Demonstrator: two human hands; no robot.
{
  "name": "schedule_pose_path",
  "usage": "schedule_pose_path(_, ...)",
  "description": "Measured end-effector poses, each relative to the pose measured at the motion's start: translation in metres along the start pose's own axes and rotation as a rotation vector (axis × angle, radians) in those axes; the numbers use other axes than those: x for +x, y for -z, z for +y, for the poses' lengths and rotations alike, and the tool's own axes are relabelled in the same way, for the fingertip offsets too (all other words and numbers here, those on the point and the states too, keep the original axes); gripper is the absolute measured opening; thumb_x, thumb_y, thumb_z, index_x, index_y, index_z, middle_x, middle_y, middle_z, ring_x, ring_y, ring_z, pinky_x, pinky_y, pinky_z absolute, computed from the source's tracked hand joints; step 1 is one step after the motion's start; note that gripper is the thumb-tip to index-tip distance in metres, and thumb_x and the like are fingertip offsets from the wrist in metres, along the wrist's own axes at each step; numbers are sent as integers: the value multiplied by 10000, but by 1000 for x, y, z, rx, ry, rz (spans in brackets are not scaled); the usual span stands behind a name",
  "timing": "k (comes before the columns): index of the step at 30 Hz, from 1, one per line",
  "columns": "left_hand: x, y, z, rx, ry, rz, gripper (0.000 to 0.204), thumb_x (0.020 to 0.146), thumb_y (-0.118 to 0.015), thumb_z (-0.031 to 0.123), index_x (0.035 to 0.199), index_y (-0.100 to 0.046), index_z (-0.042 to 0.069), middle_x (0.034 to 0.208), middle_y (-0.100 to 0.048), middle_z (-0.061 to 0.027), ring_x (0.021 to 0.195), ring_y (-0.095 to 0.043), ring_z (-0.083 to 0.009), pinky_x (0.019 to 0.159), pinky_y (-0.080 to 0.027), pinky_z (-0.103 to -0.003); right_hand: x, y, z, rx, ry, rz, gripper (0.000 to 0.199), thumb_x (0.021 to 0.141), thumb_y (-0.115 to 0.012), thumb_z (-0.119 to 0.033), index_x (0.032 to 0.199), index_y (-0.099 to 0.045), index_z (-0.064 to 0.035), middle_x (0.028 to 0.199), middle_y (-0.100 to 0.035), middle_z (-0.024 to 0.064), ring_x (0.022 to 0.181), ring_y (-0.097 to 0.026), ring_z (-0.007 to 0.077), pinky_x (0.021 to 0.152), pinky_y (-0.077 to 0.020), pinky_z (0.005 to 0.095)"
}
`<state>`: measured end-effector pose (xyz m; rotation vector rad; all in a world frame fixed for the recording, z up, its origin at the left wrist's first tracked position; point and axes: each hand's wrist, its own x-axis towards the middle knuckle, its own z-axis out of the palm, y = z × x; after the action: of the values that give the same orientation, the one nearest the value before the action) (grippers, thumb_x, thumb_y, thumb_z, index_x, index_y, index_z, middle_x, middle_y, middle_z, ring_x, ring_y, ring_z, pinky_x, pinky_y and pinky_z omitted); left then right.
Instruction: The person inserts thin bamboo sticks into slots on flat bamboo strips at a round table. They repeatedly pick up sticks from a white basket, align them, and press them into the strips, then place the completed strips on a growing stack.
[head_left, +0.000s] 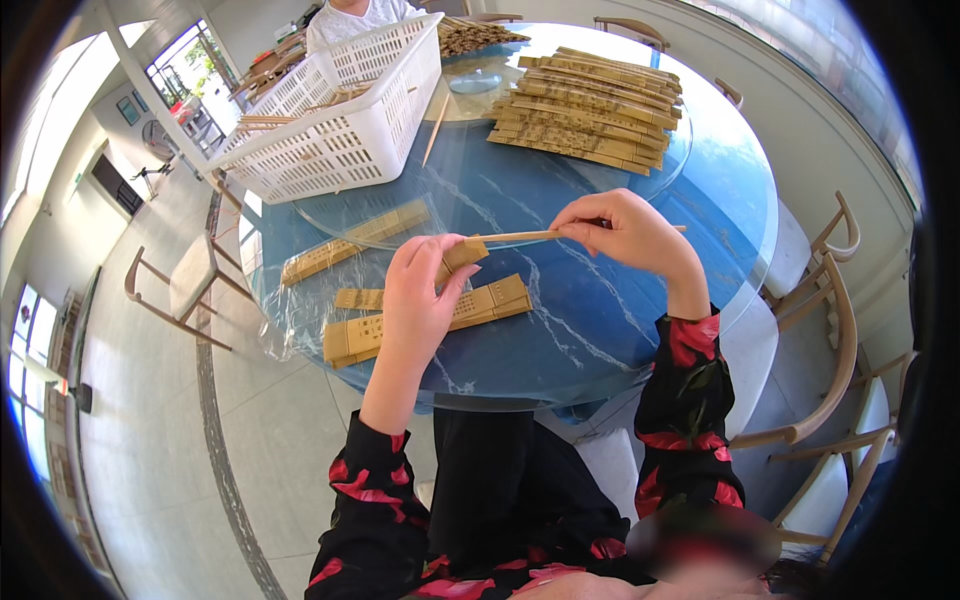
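Note:
My left hand (pixel 415 285) pinches a brown paper chopstick sleeve (pixel 462 256) between thumb and fingers. Thin pale wooden chopsticks (pixel 515 237) run from the sleeve's mouth to my right hand (pixel 630 232), whose fingers close on them; whether one stick or a pair is hard to tell. Below my left hand lies a stack of flat printed paper sleeves (pixel 492 303), partly hidden by that wrist. Farther left, more sleeves (pixel 350 245) rest on clear plastic wrap (pixel 285 325).
A white slatted plastic basket (pixel 330 150) with wooden sticks inside stands at the far left of the round blue marbled table (pixel 600 345). Filled-looking sleeves make a big pile (pixel 590 110) at the back. One loose stick (pixel 436 130) lies beside the basket. Wooden chairs (pixel 195 285) surround the table; another person (pixel 355 22) is behind it.

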<state>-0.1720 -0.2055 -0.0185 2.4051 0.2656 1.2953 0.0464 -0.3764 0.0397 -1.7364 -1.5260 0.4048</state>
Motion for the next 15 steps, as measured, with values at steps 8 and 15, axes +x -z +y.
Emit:
schedule_pose_path(8, -1, -3, 15, -118, -5, -196, 345, 802, -809, 75, 1108, -656, 37, 1032, -673, -114, 977, -640, -314, 849, -526, -399, 15, -43, -11, 218, -124, -30, 243, 929, -733, -215, 981, -750, 22, 709, -618, 5, 627, -495, 62, 570, -404, 248)
schedule_pose_path(15, -7, -2, 13, -87, 15, -211, 430, 815, -809, 82, 1180, -587, 36, 1091, -662, -113, 1014, -643, -307, 876, -531, -401, 18, -53, -3, 273, -86, -83, 199, 880, -729, -166, 932, -738, 26, 711, -643, 28, 639, -515, 79, 572, -412, 271)
